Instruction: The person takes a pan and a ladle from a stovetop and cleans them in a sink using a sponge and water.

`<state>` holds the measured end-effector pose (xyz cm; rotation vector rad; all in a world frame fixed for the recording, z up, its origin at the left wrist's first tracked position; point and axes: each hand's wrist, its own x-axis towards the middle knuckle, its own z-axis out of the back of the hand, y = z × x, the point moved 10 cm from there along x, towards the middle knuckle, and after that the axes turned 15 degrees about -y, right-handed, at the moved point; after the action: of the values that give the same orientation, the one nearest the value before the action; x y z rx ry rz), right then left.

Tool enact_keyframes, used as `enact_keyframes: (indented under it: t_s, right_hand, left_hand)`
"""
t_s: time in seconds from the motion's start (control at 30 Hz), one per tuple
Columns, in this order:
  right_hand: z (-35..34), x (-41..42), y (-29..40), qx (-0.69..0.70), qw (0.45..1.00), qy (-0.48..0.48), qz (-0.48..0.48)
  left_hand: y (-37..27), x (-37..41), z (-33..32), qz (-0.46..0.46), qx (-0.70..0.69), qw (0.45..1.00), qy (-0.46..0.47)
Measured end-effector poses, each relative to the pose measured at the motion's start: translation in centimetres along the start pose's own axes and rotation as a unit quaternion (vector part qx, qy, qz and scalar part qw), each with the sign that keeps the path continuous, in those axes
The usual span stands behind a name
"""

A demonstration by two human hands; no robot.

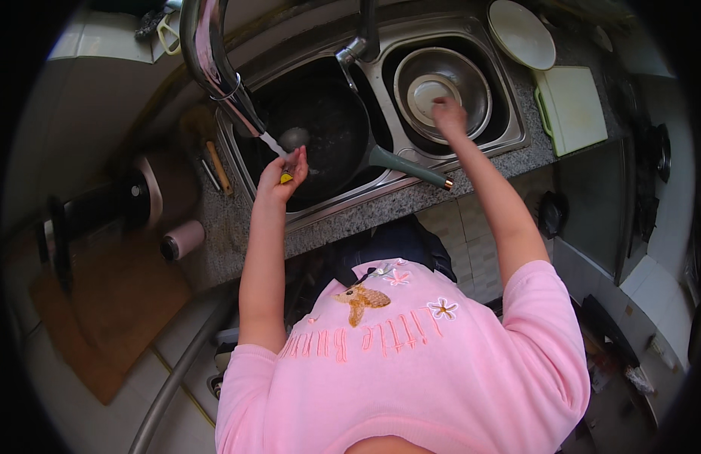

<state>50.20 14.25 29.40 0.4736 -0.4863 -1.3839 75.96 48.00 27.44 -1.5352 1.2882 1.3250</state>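
Water runs from the chrome faucet (240,102) onto my left hand (285,172), which holds a small yellow thing against its palm, too small to name. Beneath and beside that hand, a dark pan (333,130) lies in the left sink basin, its green handle (407,166) resting across the sink's front rim. A round, blurred, pale object shows inside the pan. My right hand (450,117) is over the steel bowl (480,85) in the right basin, at the edge of a smaller pale bowl (427,93) inside it. Whether its fingers grip anything is not clear.
A white plate (522,34) and a green-edged cutting board (577,110) lie right of the sink. On the left counter are a wooden-handled tool (219,168), a pink bottle (183,239) and a dark appliance (163,190). A second faucet (353,51) stands behind the sink divider.
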Motion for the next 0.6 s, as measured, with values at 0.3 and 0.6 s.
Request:
enact_keyframes:
  t_s: [0.3,0.6]
  right_hand:
    - [-0.3,7.6,-14.8,-0.264,0.936,0.052,-0.229]
    - [0.3,10.7,-23.1,-0.095,0.958,0.065,-0.264]
  left_hand:
    - [-2.5,-3.2,4.1,-0.16,0.341,0.925,-0.051]
    - [-4.8,-7.1,3.9,-0.541,0.576,0.604,-0.103]
